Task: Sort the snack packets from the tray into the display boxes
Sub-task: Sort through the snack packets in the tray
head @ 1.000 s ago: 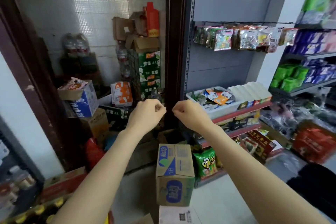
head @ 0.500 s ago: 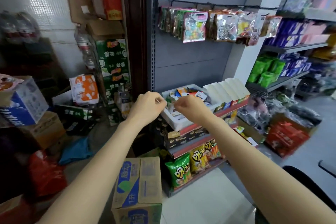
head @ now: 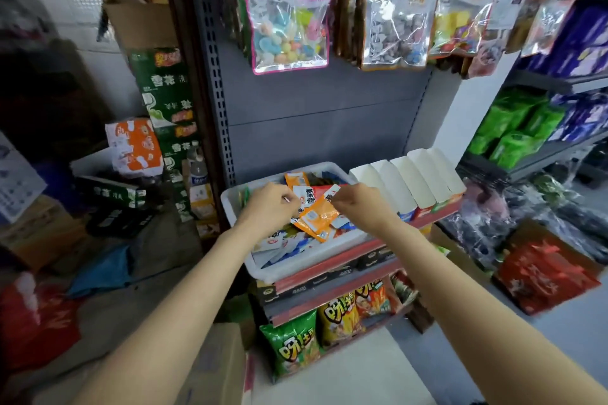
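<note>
A white plastic tray [head: 297, 268] sits on the red-edged shelf, filled with several mixed snack packets; an orange and white packet [head: 317, 216] lies on top. To its right stands a row of several white display boxes [head: 413, 176], whose insides I cannot see from here. My left hand [head: 268, 204] is curled into a fist over the tray's left half. My right hand [head: 358, 204] is a fist over the tray's right edge, beside the first box. Neither hand visibly holds a packet.
Clear candy bags [head: 289, 20] hang on hooks above the shelf. Chip bags [head: 292, 344] fill the lower shelf. Cardboard cartons [head: 167, 102] are stacked at the left, one carton [head: 217, 368] stands on the floor below my arms, and a red box [head: 543, 276] lies at the right.
My view has swung right and closer to the shelf. Both fists, held side by side throughout, now hang over the tray instead of left of it.
</note>
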